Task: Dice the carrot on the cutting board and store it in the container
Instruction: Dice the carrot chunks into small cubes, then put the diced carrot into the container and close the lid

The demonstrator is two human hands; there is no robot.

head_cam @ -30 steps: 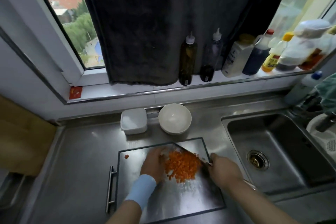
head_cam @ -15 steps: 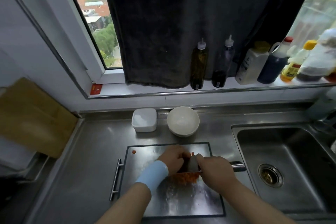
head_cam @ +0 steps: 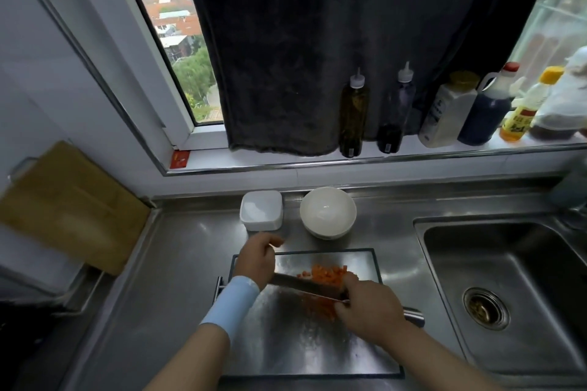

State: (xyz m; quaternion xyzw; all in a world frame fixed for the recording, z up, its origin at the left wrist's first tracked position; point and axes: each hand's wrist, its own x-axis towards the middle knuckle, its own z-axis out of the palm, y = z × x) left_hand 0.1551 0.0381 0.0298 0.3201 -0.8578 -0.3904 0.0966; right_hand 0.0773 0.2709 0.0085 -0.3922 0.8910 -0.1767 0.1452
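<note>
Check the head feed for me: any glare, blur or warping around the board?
Head view: window daylight glares off the shiny board, giving a patchy sheen on its near half; the carrot dice by the knife read clearly; the left hand looks slightly soft; the wide angle bends the sill and counter edges; the far-right bottles smear toward the frame edge.

— Looking at a white-framed window (head_cam: 178, 41), with a dark grey fabric curtain (head_cam: 317, 41) covering its middle.
— Catching daylight on the stainless steel countertop (head_cam: 178, 263) and rectangular steel sink (head_cam: 524, 251); spotting a tan wooden board (head_cam: 70, 206) leaning against the pale wall (head_cam: 47, 73).
</note>
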